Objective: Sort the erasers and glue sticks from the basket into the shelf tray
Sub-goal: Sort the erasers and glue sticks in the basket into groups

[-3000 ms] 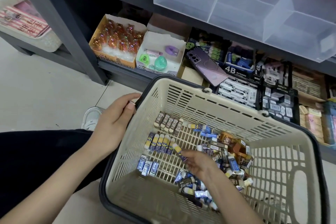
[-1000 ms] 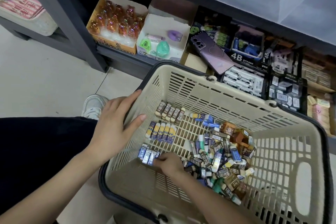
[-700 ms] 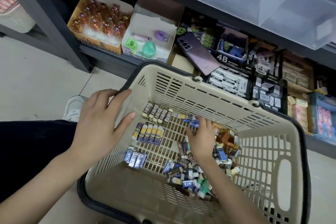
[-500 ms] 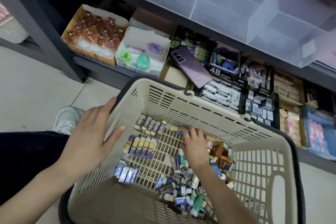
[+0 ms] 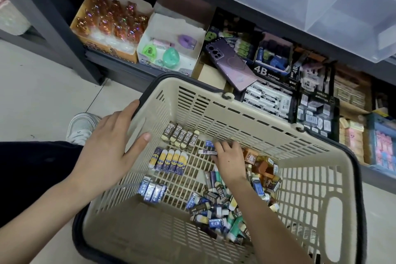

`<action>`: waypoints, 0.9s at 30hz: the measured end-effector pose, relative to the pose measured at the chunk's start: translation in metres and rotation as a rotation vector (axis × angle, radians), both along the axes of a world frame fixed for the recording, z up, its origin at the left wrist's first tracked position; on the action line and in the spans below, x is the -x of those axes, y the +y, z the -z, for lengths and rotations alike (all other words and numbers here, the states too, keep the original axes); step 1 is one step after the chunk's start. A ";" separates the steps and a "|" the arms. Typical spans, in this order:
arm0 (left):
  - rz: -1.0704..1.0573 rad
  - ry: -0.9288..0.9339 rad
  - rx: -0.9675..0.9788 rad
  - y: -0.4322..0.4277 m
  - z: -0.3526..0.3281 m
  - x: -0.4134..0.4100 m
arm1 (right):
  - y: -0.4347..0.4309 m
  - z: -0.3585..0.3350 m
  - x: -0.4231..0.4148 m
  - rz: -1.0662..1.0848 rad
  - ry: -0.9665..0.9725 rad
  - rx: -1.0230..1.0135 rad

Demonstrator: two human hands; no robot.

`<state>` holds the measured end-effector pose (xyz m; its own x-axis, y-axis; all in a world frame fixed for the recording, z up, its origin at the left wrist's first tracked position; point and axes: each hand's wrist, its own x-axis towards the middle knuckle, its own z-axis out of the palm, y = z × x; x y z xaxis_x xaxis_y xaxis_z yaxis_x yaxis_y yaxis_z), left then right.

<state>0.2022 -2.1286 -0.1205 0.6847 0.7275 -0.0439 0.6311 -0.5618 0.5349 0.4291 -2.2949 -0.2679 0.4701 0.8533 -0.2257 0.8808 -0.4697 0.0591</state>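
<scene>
Inside the beige slotted plastic basket [image 5: 235, 118], beside three neat rows of wrapped erasers [image 5: 169, 159] and a loose heap [image 5: 214, 210], the right hand [image 5: 230, 161] curls its fingers over small pieces by the far wall, grip unclear, while the left hand [image 5: 111, 150] rests spread-fingered on the rim.

Pale tiled floor [image 5: 42, 92], dark grey metal shelving [image 5: 53, 17], low shelf crowded with stationery boxes [image 5: 270, 100], purple phone [image 5: 231, 66] on top, even indoor light
</scene>
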 end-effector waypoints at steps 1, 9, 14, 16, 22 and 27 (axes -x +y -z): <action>0.000 -0.002 0.006 0.000 -0.001 0.000 | 0.004 -0.002 -0.001 -0.009 0.036 0.011; -0.013 -0.022 0.047 -0.001 -0.004 -0.002 | 0.017 -0.008 0.003 -0.061 0.108 0.109; -0.015 -0.030 0.051 -0.002 -0.004 -0.002 | 0.029 -0.008 0.006 -0.044 0.170 0.170; -0.009 -0.030 0.055 -0.001 -0.005 -0.002 | 0.032 -0.006 0.009 -0.016 0.155 0.179; -0.002 -0.037 -0.009 0.002 -0.002 0.000 | 0.028 -0.005 0.010 0.044 0.296 -0.030; 0.211 -0.210 -0.349 -0.019 -0.015 -0.011 | 0.014 -0.078 0.029 0.683 1.196 -0.442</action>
<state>0.2128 -2.1471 -0.1055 0.7872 0.5178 0.3349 0.3815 -0.8356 0.3952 0.4000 -2.2806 -0.1896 0.5288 0.6461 -0.5504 -0.1015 -0.5957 -0.7968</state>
